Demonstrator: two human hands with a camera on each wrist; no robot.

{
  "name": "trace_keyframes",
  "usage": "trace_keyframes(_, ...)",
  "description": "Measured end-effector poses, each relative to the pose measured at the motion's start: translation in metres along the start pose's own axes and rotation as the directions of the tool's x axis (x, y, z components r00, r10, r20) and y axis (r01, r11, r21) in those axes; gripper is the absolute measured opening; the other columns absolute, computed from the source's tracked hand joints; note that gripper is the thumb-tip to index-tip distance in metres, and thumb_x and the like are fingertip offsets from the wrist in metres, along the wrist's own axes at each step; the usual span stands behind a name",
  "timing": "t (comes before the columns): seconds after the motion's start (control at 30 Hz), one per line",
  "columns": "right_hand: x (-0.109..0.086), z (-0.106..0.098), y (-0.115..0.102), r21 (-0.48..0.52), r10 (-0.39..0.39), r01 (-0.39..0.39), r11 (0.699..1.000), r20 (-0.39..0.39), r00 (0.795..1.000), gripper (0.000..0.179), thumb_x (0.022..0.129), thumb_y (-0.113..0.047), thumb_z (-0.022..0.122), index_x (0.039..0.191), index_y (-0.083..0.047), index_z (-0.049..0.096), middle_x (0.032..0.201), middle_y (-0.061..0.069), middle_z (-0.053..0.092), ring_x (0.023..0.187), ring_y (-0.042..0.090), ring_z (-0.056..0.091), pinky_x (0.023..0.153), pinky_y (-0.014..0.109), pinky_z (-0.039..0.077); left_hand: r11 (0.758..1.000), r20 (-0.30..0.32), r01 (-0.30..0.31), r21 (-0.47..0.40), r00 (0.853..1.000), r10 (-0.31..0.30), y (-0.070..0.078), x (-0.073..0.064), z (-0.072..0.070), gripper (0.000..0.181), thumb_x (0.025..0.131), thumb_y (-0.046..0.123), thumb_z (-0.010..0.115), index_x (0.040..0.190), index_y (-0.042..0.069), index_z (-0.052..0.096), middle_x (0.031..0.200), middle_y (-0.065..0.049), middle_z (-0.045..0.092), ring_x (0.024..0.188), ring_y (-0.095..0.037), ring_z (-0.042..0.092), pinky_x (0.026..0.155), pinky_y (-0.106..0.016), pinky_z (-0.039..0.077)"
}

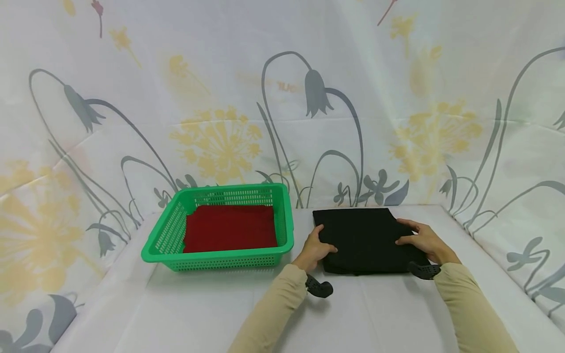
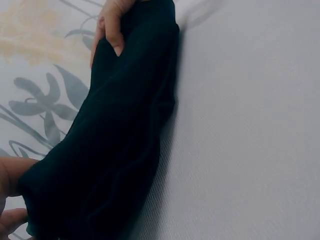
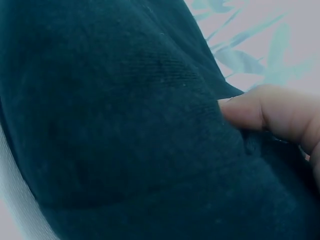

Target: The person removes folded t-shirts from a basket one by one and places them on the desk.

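A folded black cloth [image 1: 359, 240] lies on the white table, right of the middle in the head view. At its left edge my left hand [image 1: 314, 250] grips it, thumb on top. My right hand [image 1: 425, 240] holds the opposite edge, with its thumb over the upper face and other fingers at the border. In the left wrist view the cloth [image 2: 125, 110] sags in soft folds, and left fingers [image 2: 12, 175] sit at its near end. The right wrist view shows the thumb [image 3: 265, 110] pressed against the dark ribbed fabric [image 3: 150, 75]; fingers underneath are hidden.
Left of the black cloth stands a green plastic basket [image 1: 220, 256] with perforated walls. Inside it lies a folded red cloth [image 1: 229, 228]. Behind the white table [image 1: 198, 309] hangs a flower-patterned curtain [image 1: 282, 137], which also borders both sides.
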State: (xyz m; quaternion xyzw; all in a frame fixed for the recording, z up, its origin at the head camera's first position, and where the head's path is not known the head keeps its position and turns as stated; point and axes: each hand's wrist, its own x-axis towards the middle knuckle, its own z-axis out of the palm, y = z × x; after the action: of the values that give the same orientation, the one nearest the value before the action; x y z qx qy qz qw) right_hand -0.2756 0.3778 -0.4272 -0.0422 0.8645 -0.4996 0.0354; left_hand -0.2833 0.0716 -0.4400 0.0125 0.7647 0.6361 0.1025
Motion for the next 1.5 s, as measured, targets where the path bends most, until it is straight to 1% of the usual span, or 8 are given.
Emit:
trace_keyframes(0.17,0.001,-0.003,-0.006,-0.076,-0.010,0.010,0.997,-0.006,1.000,0.075,0.087,-0.011,0.070,0.147,0.009,0.029,0.144,0.039,0.027,0.125,0.050,0.038,0.091,0.039,0.043,0.998,0.002,-0.032,0.054,0.999,0.032,0.004,0.001,-0.002,0.079,0.075,-0.007,0.075,0.146,0.008,0.042,0.145,-0.019,0.039,0.130,-0.036,0.039,0.100,-0.047,0.040)
trace_keyframes(0.3,0.000,-0.005,-0.008,-0.201,-0.034,0.028,0.979,-0.027,0.999,0.072,0.088,-0.016,0.070,0.144,0.010,0.033,0.142,0.038,0.031,0.120,0.055,0.042,0.091,0.056,0.043,0.978,0.001,-0.102,0.183,0.995,0.103,0.001,0.004,-0.004,0.073,0.075,-0.001,0.077,0.141,0.005,0.047,0.137,-0.019,0.046,0.122,-0.032,0.046,0.097,-0.041,0.042)
trace_keyframes(0.47,-0.001,-0.004,-0.009,-0.359,-0.100,0.072,0.931,-0.058,0.993,0.066,0.086,-0.020,0.071,0.138,0.010,0.042,0.137,0.038,0.040,0.111,0.052,0.053,0.083,0.055,0.048,0.922,0.010,-0.168,0.349,0.984,0.175,0.005,0.002,-0.009,0.066,0.076,0.005,0.078,0.135,0.001,0.051,0.130,-0.020,0.050,0.118,-0.032,0.049,0.096,-0.040,0.043)
trace_keyframes(0.67,-0.003,-0.003,-0.013,-0.460,-0.201,0.131,0.878,-0.105,0.974,0.059,0.084,-0.016,0.071,0.132,0.009,0.048,0.128,0.036,0.049,0.104,0.051,0.058,0.082,0.058,0.047,0.890,0.031,-0.179,0.419,0.983,0.183,0.014,-0.005,-0.012,0.058,0.079,0.006,0.076,0.133,0.002,0.054,0.131,-0.018,0.053,0.120,-0.032,0.050,0.096,-0.042,0.044)
trace_keyframes(0.87,-0.009,0.002,-0.024,-0.476,-0.261,0.156,0.866,-0.163,0.951,0.052,0.087,-0.013,0.067,0.131,0.008,0.051,0.129,0.034,0.050,0.107,0.054,0.054,0.085,0.061,0.044,0.798,0.058,-0.239,0.554,0.967,0.249,0.020,-0.012,-0.014,0.047,0.082,0.012,0.073,0.127,0.004,0.059,0.122,-0.014,0.059,0.110,-0.029,0.056,0.086,-0.042,0.049)
trace_keyframes(1.07,-0.016,0.009,-0.035,-0.490,-0.309,0.166,0.856,-0.226,0.924,0.048,0.089,-0.015,0.067,0.130,0.006,0.054,0.129,0.033,0.051,0.107,0.055,0.054,0.083,0.063,0.044,0.707,0.121,-0.323,0.629,0.939,0.321,0.028,-0.018,-0.015,0.040,0.085,0.015,0.071,0.123,0.007,0.063,0.121,-0.012,0.057,0.109,-0.029,0.056,0.084,-0.041,0.048)
trace_keyframes(1.37,-0.024,0.017,-0.052,-0.508,-0.389,0.216,0.834,-0.262,0.883,0.044,0.089,-0.015,0.067,0.128,0.004,0.056,0.124,0.032,0.055,0.105,0.053,0.055,0.080,0.064,0.043,0.545,0.217,-0.451,0.707,0.871,0.440,0.036,-0.026,-0.021,0.031,0.090,0.019,0.065,0.121,0.012,0.065,0.119,-0.008,0.057,0.097,-0.024,0.050,0.078,-0.033,0.045)
trace_keyframes(1.5,-0.026,0.022,-0.062,-0.515,-0.434,0.254,0.819,-0.265,0.861,0.042,0.089,-0.015,0.067,0.126,0.003,0.058,0.122,0.031,0.057,0.104,0.051,0.056,0.079,0.064,0.043,0.500,0.234,-0.489,0.715,0.841,0.488,0.043,-0.031,-0.025,0.028,0.092,0.022,0.064,0.118,0.012,0.066,0.113,-0.006,0.058,0.088,-0.020,0.047,0.073,-0.031,0.042)
